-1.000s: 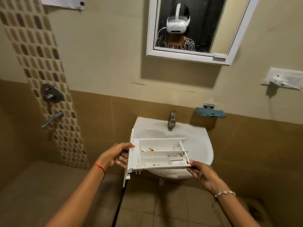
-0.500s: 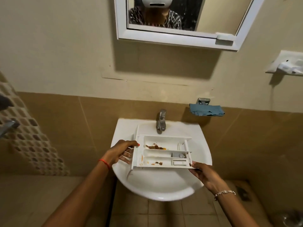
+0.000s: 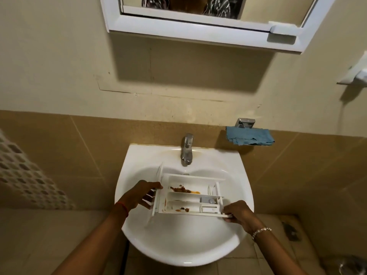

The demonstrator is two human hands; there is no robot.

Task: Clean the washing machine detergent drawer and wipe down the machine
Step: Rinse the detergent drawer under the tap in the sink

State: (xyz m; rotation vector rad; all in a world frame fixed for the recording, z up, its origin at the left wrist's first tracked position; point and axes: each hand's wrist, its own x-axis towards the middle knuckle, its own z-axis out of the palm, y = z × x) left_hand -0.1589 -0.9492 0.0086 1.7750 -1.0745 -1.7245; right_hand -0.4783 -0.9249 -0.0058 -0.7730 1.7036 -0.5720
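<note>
A white detergent drawer [image 3: 190, 195] hangs level over the bowl of a white sink [image 3: 178, 245]. Brown residue lies in its back compartment and in its front one. My left hand [image 3: 142, 195] grips the drawer's front panel at the left end. My right hand [image 3: 238, 213] pinches the near right corner. The washing machine is out of view.
A chrome tap [image 3: 187, 149] stands at the back of the sink, just behind the drawer. A blue cloth [image 3: 250, 136] lies on a wall holder to the right. A white-framed mirror [image 3: 198, 24] hangs above. A tiled floor lies below.
I have come closer to the sink and now look down into it. The drawer, held in both hands, has moved from in front of the basin to over its bowl.
</note>
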